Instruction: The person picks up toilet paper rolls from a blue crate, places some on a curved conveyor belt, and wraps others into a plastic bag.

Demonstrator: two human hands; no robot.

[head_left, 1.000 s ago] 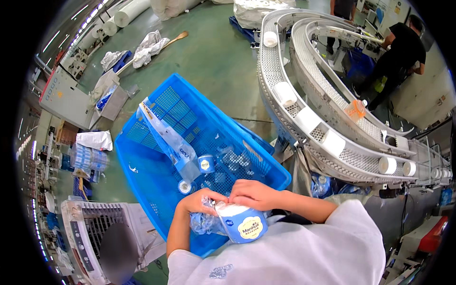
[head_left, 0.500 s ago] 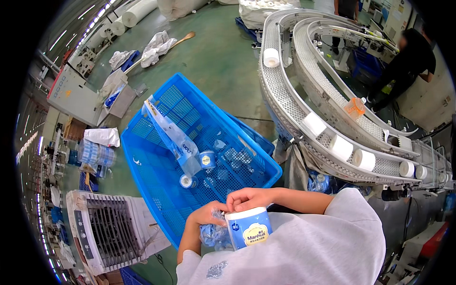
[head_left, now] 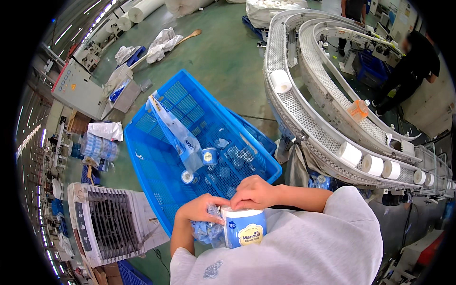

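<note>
A toilet paper roll in a blue and white printed wrapper (head_left: 243, 232) rests upright against my grey shirt. My left hand (head_left: 202, 210) is closed on crumpled clear and blue plastic film (head_left: 208, 232), its thumb and fingers against the roll's left side. Bent over the roll's top edge, my right hand (head_left: 254, 192) has its fingers pressed together on the wrapper, close to the left thumb. In front stands a blue plastic crate (head_left: 142, 178). It holds another wrapped roll (head_left: 209, 156), a roll lying end-up (head_left: 187, 177), a long printed plastic film (head_left: 183, 145) and film scraps.
A curved conveyor (head_left: 304, 116) on the right carries several bare white rolls (head_left: 372, 165) and an orange-marked clear bag (head_left: 358, 110). An air cooler (head_left: 111, 225) stands at the left, near a grey control cabinet (head_left: 76, 88). A co-worker in black (head_left: 415, 66) stands beyond the conveyor.
My right hand has risen slightly at the roll's top, its fingers more bent. The wrapped roll has shifted a little left with my left hand. White rolls have moved along the conveyor.
</note>
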